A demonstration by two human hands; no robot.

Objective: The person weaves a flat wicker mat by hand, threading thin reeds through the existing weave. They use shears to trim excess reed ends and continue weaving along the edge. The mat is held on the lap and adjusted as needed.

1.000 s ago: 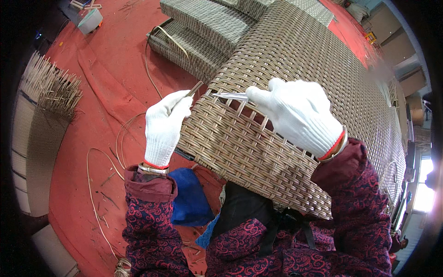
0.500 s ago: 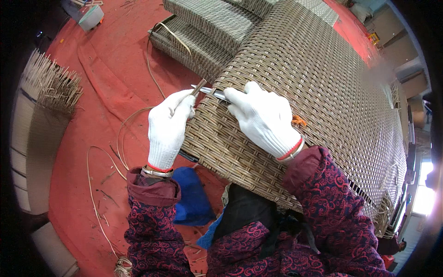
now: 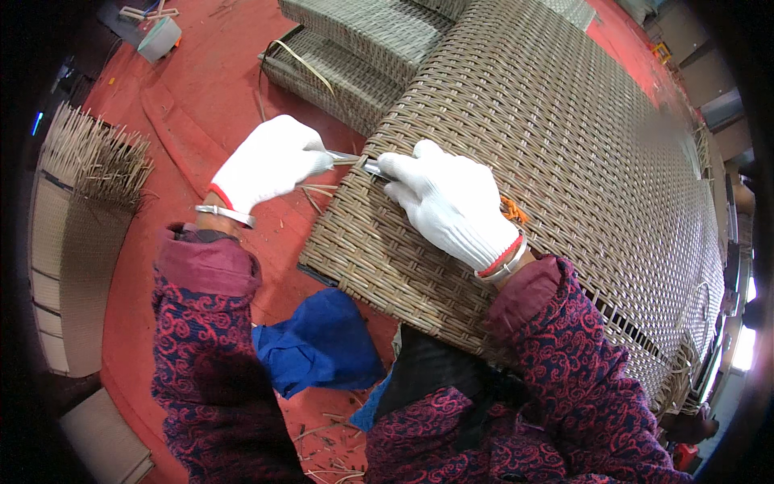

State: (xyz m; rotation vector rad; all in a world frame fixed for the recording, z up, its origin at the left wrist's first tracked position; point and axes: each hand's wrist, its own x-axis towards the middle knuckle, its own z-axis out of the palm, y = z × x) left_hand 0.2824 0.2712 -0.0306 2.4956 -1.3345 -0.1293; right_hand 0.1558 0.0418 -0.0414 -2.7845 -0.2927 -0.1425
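Observation:
My left hand (image 3: 270, 157), in a white knit glove with a red cuff, is closed at the left edge of a large woven wicker panel (image 3: 516, 137). It pinches a brown wicker strand (image 3: 347, 161) that runs to the panel's edge. My right hand (image 3: 451, 202), gloved alike, rests on the weave, closed round a slim silver pointed metal tool (image 3: 373, 168). The tool points left along the strand, close to my left fingers. Its handle is hidden in my palm, so its exact kind does not show.
Stacked woven pieces (image 3: 347, 81) stand beyond the panel. Blue cloth (image 3: 322, 347) lies below its near corner. At the left is another woven piece with loose strand ends (image 3: 97, 153). A pale bucket (image 3: 159, 38) sits on the red floor covering (image 3: 193, 97). An orange tie (image 3: 513, 210) marks the weave.
My left hand has moved left and up, turning sideways, with the strand now drawn level toward the panel's edge. My right hand has shifted slightly left, still holding the tool.

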